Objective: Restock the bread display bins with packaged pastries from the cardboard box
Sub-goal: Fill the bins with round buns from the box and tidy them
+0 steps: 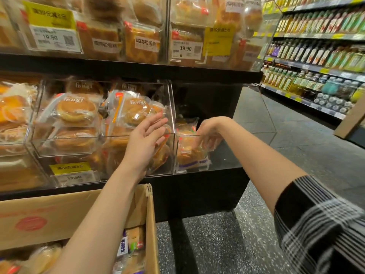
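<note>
Right hand (207,135) fingertips hidden among packaged pastries (189,155) | left hand (146,139) open

The pastries (76,110) are golden brown in clear wrappers with white lettering and orange-red corners. The cardboard box (65,212) is tan with a faded red stamp. Yellow tags (70,168) sit above white price labels (187,49). The shelf (197,194) is black, the floor (217,244) speckled dark grey. The sleeve (320,224) is black with white checks.
</note>
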Action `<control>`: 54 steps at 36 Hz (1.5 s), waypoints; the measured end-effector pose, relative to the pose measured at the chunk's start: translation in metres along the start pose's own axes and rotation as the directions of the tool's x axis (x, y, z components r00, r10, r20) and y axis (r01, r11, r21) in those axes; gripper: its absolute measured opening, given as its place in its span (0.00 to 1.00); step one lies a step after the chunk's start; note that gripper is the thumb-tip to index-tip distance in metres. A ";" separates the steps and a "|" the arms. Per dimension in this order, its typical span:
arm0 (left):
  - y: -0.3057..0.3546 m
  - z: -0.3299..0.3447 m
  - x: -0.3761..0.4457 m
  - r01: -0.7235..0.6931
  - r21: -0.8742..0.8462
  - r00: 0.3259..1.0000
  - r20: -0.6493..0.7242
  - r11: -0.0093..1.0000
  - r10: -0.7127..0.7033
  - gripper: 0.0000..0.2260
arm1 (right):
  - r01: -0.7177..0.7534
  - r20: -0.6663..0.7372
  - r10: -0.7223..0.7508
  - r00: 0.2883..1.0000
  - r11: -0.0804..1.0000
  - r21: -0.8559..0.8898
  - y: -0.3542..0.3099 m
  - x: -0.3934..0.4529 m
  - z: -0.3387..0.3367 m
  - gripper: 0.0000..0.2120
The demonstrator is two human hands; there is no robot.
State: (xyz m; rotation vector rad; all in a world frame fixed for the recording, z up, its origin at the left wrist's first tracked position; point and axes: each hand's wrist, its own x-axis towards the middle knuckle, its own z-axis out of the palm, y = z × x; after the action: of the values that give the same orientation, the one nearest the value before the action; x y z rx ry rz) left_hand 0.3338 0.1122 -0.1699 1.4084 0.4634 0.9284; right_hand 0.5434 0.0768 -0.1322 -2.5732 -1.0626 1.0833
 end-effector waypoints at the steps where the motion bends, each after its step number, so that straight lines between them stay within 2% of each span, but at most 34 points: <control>1: -0.001 -0.001 0.000 -0.003 -0.003 1.000 -0.005 1.000 0.003 0.17 | -0.031 0.010 0.031 0.999 0.999 -0.015 -0.001 0.004 0.000 0.33; 7: 0.003 -0.004 -0.001 -0.035 -0.015 0.997 -0.069 0.999 0.034 0.13 | -0.086 -0.074 0.079 0.994 0.992 -0.096 -0.004 0.010 0.006 0.29; 12: 0.003 -0.011 -0.002 -0.050 0.018 0.987 -0.152 0.999 0.052 0.12 | -0.052 -0.076 0.047 0.996 0.997 -0.061 0.000 0.008 0.005 0.34; 17: 0.006 -0.018 -0.007 -0.027 0.073 0.993 -0.114 0.997 0.036 0.10 | -0.005 -0.039 0.004 0.999 1.000 -0.012 0.005 0.010 0.006 0.37; 20: 0.006 -0.024 -0.010 0.116 0.119 0.993 -0.041 0.986 -0.112 0.10 | 0.018 -0.086 -0.018 0.996 1.000 -0.003 0.005 0.011 0.010 0.28; 22: 0.004 -0.032 -0.015 0.251 0.201 0.964 0.031 0.947 -0.263 0.11 | 0.037 -0.250 -0.045 0.967 0.999 -0.039 0.005 0.013 0.015 0.24; 24: 0.001 -0.041 -0.020 0.329 0.373 0.913 0.109 0.868 -0.393 0.09 | 0.019 -0.467 -0.061 0.882 0.995 -0.094 0.005 0.013 0.021 0.21; 27: -0.011 -0.057 -0.028 0.365 0.564 0.815 0.192 0.741 -0.548 0.08 | -0.011 -0.707 -0.105 0.699 0.987 -0.158 -0.001 0.007 0.030 0.15; 29: -0.019 -0.066 -0.034 0.347 0.668 0.767 0.202 0.658 -0.609 0.07 | 0.087 -0.828 -0.217 0.517 0.976 -0.202 -0.011 -0.003 0.038 0.12; 31: -0.024 -0.075 -0.040 0.304 0.744 0.756 0.192 0.595 -0.626 0.04 | 0.272 -0.886 -0.308 0.347 0.937 -0.220 -0.024 -0.019 0.045 0.07; 33: -0.026 -0.085 -0.045 0.245 0.808 0.751 0.192 0.537 -0.631 0.03 | 0.480 -0.893 -0.391 0.221 0.841 -0.250 -0.041 -0.032 0.055 0.04; 35: -0.025 -0.095 -0.050 0.181 0.867 0.734 0.194 0.464 -0.650 0.07 | 0.636 -0.863 -0.501 0.070 0.689 -0.348 -0.059 -0.042 0.069 0.05; 38: -0.023 -0.113 -0.057 0.106 0.934 0.709 0.171 0.342 -0.684 0.11 | 0.705 -0.740 -0.658 -0.137 0.460 -0.540 -0.083 -0.055 0.095 0.07; 39: -0.023 -0.120 -0.060 0.088 0.951 0.700 0.154 0.297 -0.697 0.10 | 0.704 -0.676 -0.714 -0.183 0.385 -0.597 -0.090 -0.057 0.105 0.07; 41: -0.024 -0.133 -0.064 0.071 0.977 0.675 0.100 0.200 -0.731 0.10 | 0.711 -0.544 -0.807 -0.230 0.242 -0.660 -0.100 -0.057 0.127 0.08; 43: -0.024 -0.146 -0.069 0.075 0.992 0.642 0.026 0.097 -0.767 0.11 | 0.729 -0.424 -0.876 -0.232 0.132 -0.672 -0.107 -0.053 0.150 0.07; 45: -0.024 -0.156 -0.075 0.100 0.995 0.602 -0.053 0.009 -0.796 0.16 | 0.743 -0.284 -0.942 -0.176 0.063 -0.666 -0.111 -0.047 0.173 0.08; 46: -0.024 -0.161 -0.077 0.119 0.993 0.581 -0.084 -0.018 -0.810 0.17 | 0.744 -0.197 -0.975 -0.106 0.053 -0.666 -0.113 -0.045 0.183 0.07; 49: -0.026 -0.176 -0.083 0.149 0.985 0.496 -0.150 -0.086 -0.855 0.19 | 0.705 0.124 -0.971 0.204 0.057 -0.707 -0.118 -0.037 0.209 0.06; 51: -0.030 -0.189 -0.087 0.167 0.978 0.439 -0.189 -0.127 -0.879 0.21 | 0.709 0.265 -0.913 0.309 0.036 -0.704 -0.119 -0.032 0.226 0.06; 54: -0.035 -0.206 -0.094 0.226 0.964 0.397 -0.222 -0.139 -0.891 0.24 | 0.746 0.398 -0.829 0.392 0.034 -0.665 -0.119 -0.025 0.256 0.07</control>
State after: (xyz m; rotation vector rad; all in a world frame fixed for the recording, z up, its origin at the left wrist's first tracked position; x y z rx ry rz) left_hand 0.1305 0.1717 -0.2584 2.0611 1.2722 -0.9592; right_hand 0.2931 0.1160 -0.2580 -1.5783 -2.9329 0.0805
